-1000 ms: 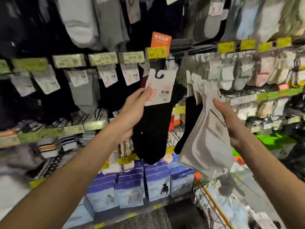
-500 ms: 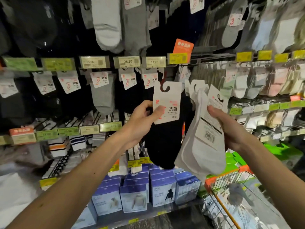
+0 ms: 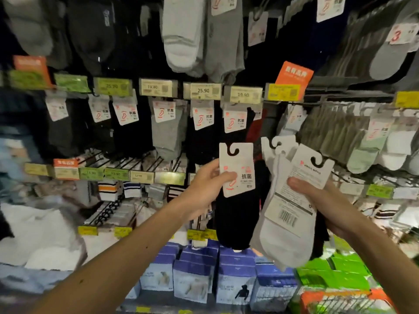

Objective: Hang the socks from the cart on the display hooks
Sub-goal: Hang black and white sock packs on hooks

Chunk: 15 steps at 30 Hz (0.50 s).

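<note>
**Black pair, slot kept free**

The black socks [image 3: 235, 223] hang below the pinching thumb and fingers of the left hand [image 3: 201, 191], with the card slot clear above them, likely for hooking. Just beside, the right hand [image 3: 322, 200] curls round spare white socks [image 3: 283, 234].

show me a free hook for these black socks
The wire hooks left of the left hand, above the striped socks, look mostly bare. The row under the 25.90 tag is hung pack beside pack; the green and white socks on the right are crowded.

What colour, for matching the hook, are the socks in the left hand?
Black socks, seen in the head view.
</note>
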Each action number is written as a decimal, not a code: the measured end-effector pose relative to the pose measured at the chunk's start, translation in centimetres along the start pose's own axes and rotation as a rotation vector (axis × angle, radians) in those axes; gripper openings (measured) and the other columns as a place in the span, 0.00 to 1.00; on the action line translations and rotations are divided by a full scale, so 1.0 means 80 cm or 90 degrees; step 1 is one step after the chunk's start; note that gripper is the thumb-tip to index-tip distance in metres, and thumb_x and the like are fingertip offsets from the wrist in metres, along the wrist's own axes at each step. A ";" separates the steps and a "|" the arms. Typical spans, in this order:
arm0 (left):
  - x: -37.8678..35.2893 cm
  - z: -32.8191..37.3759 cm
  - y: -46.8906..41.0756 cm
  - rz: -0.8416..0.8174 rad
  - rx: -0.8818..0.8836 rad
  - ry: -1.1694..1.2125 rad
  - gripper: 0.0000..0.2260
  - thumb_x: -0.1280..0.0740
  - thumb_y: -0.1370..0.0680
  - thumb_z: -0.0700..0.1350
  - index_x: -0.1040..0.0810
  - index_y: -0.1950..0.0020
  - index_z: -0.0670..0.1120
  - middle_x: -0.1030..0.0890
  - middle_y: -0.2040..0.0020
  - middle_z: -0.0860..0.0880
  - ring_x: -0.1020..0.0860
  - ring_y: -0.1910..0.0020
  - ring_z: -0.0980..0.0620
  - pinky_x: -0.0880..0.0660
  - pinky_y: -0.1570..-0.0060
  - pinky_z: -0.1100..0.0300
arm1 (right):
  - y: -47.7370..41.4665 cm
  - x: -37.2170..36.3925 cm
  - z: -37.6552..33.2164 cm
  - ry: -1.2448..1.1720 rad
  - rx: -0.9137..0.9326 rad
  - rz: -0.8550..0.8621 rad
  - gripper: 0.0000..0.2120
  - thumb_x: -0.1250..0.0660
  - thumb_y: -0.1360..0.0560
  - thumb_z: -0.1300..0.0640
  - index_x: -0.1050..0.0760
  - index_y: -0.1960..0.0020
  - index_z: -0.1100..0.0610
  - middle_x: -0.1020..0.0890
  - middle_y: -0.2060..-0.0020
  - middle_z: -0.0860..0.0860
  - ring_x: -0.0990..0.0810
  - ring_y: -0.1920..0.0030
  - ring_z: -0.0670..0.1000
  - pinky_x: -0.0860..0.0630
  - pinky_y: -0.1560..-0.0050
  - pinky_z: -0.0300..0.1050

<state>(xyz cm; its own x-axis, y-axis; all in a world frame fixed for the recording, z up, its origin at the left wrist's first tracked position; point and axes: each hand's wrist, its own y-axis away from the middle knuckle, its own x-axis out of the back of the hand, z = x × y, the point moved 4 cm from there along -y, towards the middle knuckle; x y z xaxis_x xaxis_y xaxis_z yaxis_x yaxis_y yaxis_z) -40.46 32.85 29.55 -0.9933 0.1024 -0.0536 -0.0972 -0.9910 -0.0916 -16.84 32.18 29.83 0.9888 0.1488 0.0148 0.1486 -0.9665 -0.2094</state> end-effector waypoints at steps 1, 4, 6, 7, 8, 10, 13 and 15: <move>0.001 -0.003 -0.004 0.020 0.003 0.005 0.12 0.35 0.19 0.37 0.21 0.38 0.48 0.17 0.41 0.47 0.19 0.39 0.49 0.25 0.35 0.48 | -0.008 0.002 0.003 0.002 -0.005 -0.014 0.19 0.28 0.32 0.54 0.20 0.42 0.56 0.14 0.48 0.54 0.14 0.49 0.53 0.18 0.55 0.42; 0.007 -0.009 -0.013 0.058 0.018 0.033 0.10 0.36 0.17 0.42 0.20 0.38 0.49 0.16 0.40 0.48 0.19 0.39 0.49 0.25 0.35 0.48 | -0.029 0.008 0.013 0.022 -0.012 -0.057 0.28 0.20 0.37 0.47 0.20 0.40 0.55 0.14 0.46 0.53 0.15 0.46 0.54 0.19 0.49 0.48; 0.011 -0.007 -0.016 0.094 0.033 0.045 0.09 0.37 0.17 0.46 0.20 0.41 0.51 0.15 0.44 0.50 0.18 0.42 0.50 0.22 0.42 0.50 | -0.038 0.012 0.017 0.029 -0.020 -0.069 0.40 0.18 0.48 0.37 0.19 0.41 0.54 0.14 0.46 0.51 0.15 0.47 0.52 0.21 0.47 0.50; 0.012 -0.007 -0.018 0.115 0.044 0.047 0.09 0.38 0.16 0.47 0.19 0.42 0.51 0.14 0.46 0.51 0.17 0.44 0.51 0.21 0.44 0.50 | -0.042 0.014 0.019 0.026 -0.023 -0.069 0.43 0.18 0.52 0.34 0.19 0.41 0.53 0.14 0.46 0.51 0.15 0.47 0.52 0.22 0.47 0.52; 0.014 -0.008 -0.020 0.134 0.053 0.050 0.09 0.38 0.16 0.48 0.19 0.43 0.51 0.14 0.47 0.51 0.17 0.45 0.51 0.22 0.44 0.49 | -0.047 0.016 0.023 0.023 -0.025 -0.068 0.44 0.18 0.52 0.32 0.18 0.42 0.52 0.14 0.46 0.51 0.15 0.47 0.53 0.23 0.46 0.52; 0.019 -0.009 -0.027 0.162 0.070 0.059 0.09 0.39 0.16 0.48 0.19 0.44 0.51 0.13 0.50 0.51 0.16 0.46 0.50 0.23 0.44 0.48 | -0.054 0.019 0.026 0.009 -0.031 -0.073 0.34 0.19 0.43 0.38 0.19 0.42 0.52 0.14 0.47 0.52 0.15 0.46 0.54 0.23 0.46 0.53; 0.026 -0.011 -0.037 0.195 0.089 0.044 0.08 0.38 0.17 0.44 0.20 0.47 0.48 0.13 0.54 0.50 0.17 0.47 0.47 0.23 0.43 0.45 | -0.064 0.019 0.027 -0.005 -0.052 -0.089 0.18 0.28 0.31 0.53 0.20 0.42 0.53 0.13 0.49 0.51 0.15 0.46 0.54 0.22 0.50 0.49; 0.030 -0.012 -0.046 0.203 0.092 0.030 0.07 0.38 0.18 0.42 0.20 0.49 0.47 0.13 0.54 0.49 0.17 0.47 0.46 0.23 0.42 0.44 | -0.071 0.019 0.030 0.002 -0.062 -0.097 0.19 0.23 0.33 0.54 0.20 0.43 0.53 0.13 0.50 0.50 0.15 0.47 0.54 0.22 0.51 0.49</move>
<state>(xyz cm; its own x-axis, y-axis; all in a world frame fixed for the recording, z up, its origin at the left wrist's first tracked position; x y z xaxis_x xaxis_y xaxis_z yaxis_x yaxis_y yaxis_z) -42.39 36.83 28.82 -0.9716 -0.2130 -0.1034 0.2054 -0.9755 0.0789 -16.22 38.41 28.70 0.9549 0.2939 0.0430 0.2969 -0.9486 -0.1095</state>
